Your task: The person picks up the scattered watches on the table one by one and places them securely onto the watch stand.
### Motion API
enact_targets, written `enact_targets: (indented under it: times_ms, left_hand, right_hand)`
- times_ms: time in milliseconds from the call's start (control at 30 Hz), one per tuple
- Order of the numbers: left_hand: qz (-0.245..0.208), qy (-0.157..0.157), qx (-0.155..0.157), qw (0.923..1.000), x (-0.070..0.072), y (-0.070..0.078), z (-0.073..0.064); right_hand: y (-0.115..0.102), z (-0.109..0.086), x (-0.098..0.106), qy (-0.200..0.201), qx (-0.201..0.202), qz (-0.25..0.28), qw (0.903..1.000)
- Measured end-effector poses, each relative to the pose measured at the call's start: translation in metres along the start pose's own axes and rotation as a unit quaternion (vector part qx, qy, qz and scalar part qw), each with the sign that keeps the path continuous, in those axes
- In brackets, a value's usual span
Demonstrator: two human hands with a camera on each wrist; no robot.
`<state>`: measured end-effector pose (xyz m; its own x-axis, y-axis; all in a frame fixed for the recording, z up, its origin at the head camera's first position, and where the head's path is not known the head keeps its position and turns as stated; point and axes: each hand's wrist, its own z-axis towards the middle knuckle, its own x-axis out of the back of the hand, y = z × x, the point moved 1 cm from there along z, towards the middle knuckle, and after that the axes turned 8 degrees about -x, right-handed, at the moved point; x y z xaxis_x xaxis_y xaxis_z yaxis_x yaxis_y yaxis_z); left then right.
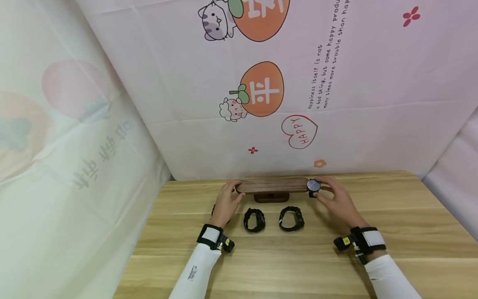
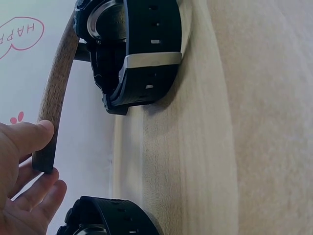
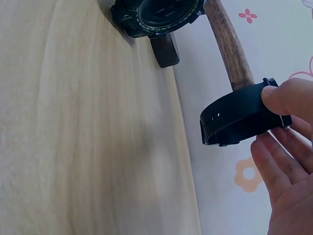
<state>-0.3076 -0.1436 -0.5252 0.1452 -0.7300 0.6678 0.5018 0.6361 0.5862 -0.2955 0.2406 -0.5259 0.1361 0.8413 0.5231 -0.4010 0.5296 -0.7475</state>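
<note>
A wooden watch stand has a long bar (image 1: 272, 185) on a small base (image 1: 271, 199) near the table's back edge. My left hand (image 1: 224, 204) grips the bar's left end; in the left wrist view the thumb (image 2: 36, 134) lies on one face, fingers on the other side. With thumb and fingers, my right hand (image 1: 339, 203) pinches a black watch (image 1: 313, 185) at the bar's right end, its dark dial facing up. In the right wrist view its looped strap (image 3: 239, 117) overlaps the end of the bar.
In front of the stand, two black watches lie on the wooden table (image 1: 269, 265): a left one (image 1: 260, 221) and a right one (image 1: 299, 217). Another black watch (image 1: 213, 210) is mostly hidden behind the left wrist. A printed cloth (image 1: 201, 137) hangs along the back edge.
</note>
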Motion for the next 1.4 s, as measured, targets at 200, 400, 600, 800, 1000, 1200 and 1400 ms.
enact_targets:
  times_ms: [200, 400, 600, 800, 1000, 1200, 1400]
  left_hand:
    - [0.002, 0.003, -0.003, 1.0000, -0.001, 0.000, 0.000]
    - [-0.002, 0.004, -0.001, 1.0000, 0.000, 0.002, 0.000]
    - [0.001, 0.006, -0.003, 1.0000, -0.002, 0.001, -0.001]
    - [-0.002, 0.008, 0.000, 1.0000, -0.003, 0.000, -0.002]
    - [-0.001, 0.007, 0.002, 1.0000, -0.002, 0.001, -0.001]
    - [-0.005, 0.006, 0.005, 1.0000, -0.002, 0.001, -0.001]
    - [-0.005, 0.010, -0.002, 0.9999, -0.002, 0.000, -0.002]
  right_hand:
    - [0.002, 0.002, -0.003, -0.003, -0.004, 0.006, 1.0000]
    - [0.003, 0.004, -0.006, -0.007, -0.005, 0.018, 0.9998]
    - [0.005, 0.005, -0.009, -0.012, -0.008, 0.010, 0.9998]
    - [0.005, 0.007, -0.011, -0.016, -0.015, -0.021, 0.9995]
    - [0.005, 0.011, -0.013, -0.020, -0.018, -0.035, 0.9990]
    - [0.005, 0.013, -0.016, -0.025, -0.021, -0.029, 0.9991]
    - [0.003, 0.015, -0.019, -0.031, -0.025, -0.021, 0.9990]
